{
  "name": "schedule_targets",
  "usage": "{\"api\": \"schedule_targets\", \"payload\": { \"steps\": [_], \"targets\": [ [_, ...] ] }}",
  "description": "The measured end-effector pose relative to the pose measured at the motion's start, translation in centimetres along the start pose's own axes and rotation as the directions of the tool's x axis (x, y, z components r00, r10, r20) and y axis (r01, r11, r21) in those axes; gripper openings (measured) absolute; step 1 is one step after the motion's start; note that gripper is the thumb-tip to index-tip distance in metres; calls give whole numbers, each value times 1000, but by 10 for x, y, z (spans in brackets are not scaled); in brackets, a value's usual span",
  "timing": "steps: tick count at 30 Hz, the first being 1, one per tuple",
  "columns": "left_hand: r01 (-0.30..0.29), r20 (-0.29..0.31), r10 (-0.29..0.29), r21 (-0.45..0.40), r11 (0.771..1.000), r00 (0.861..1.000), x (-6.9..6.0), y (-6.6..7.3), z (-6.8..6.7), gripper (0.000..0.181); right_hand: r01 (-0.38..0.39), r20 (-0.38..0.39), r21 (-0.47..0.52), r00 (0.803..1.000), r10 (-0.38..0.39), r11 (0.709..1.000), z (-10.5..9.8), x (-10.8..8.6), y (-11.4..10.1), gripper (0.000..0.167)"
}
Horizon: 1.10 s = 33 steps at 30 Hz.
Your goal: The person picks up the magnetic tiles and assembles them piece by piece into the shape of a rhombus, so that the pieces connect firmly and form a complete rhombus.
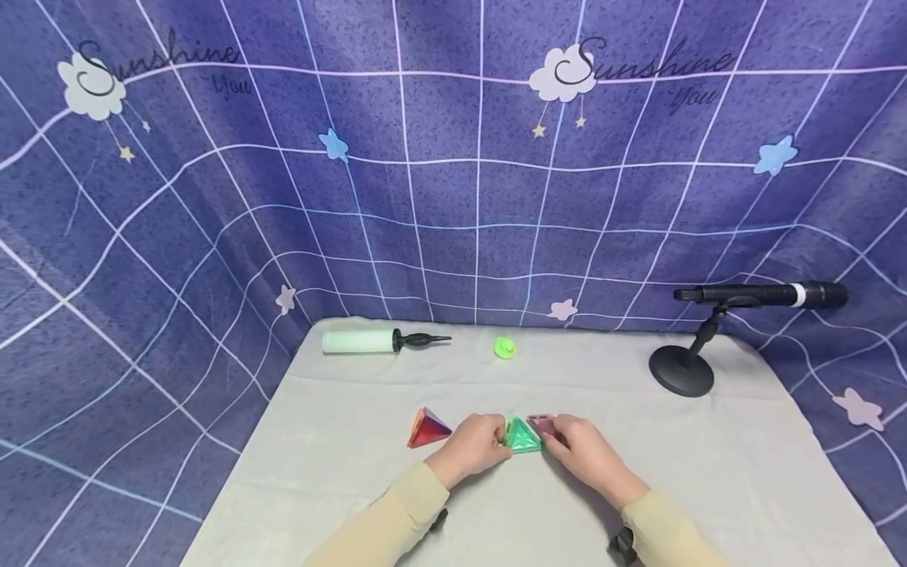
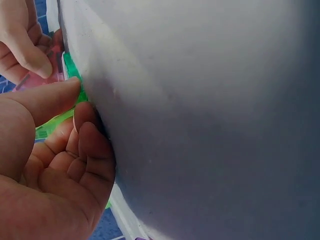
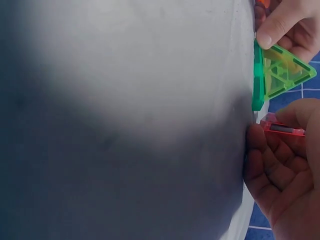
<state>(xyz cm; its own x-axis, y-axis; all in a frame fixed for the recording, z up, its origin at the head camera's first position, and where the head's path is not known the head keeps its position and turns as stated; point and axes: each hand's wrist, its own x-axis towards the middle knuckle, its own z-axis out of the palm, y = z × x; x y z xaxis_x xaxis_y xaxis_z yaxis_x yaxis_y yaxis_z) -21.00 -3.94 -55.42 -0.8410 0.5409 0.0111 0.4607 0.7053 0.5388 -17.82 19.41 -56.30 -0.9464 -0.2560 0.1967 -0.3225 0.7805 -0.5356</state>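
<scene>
My left hand (image 1: 476,447) pinches the side of a translucent yellow-green triangular magnetic tile (image 3: 285,74), which stands upright. A green triangular magnetic tile (image 1: 522,436) lies on the table at its base, close to the left thumb. On the other side, my right hand (image 1: 583,450) grips a translucent pink magnetic tile (image 1: 543,424) between thumb and fingers, raised at an angle beside the green one. Whether pink and green touch, I cannot tell. To the left of the left hand stands a pyramid-like shape of red, orange and purple tiles (image 1: 429,430).
A white cloth covers the table (image 1: 340,472). Along its back lie a pale hand pump (image 1: 361,341) with a black nozzle and a small green rubber duck (image 1: 505,347). A black microphone (image 1: 772,295) on a round-based stand (image 1: 682,370) is at the back right.
</scene>
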Motion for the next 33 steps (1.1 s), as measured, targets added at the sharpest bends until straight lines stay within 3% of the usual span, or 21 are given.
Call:
{"api": "schedule_targets", "payload": {
  "steps": [11, 21, 33],
  "targets": [
    [-12, -13, 12, 11, 1000, 1000, 2, -1, 1, 33, 5, 6, -12, 1000, -5, 1000, 5, 6, -5, 32],
    [16, 8, -16, 5, 1000, 1000, 1, 1, 0, 33, 55, 16, -28, 998, -55, 998, 8, 7, -5, 32],
    [-8, -26, 9, 34, 999, 1000, -2, 1, 1, 26, 59, 18, -86, 998, -58, 995, 8, 6, -9, 29]
  ]
}}
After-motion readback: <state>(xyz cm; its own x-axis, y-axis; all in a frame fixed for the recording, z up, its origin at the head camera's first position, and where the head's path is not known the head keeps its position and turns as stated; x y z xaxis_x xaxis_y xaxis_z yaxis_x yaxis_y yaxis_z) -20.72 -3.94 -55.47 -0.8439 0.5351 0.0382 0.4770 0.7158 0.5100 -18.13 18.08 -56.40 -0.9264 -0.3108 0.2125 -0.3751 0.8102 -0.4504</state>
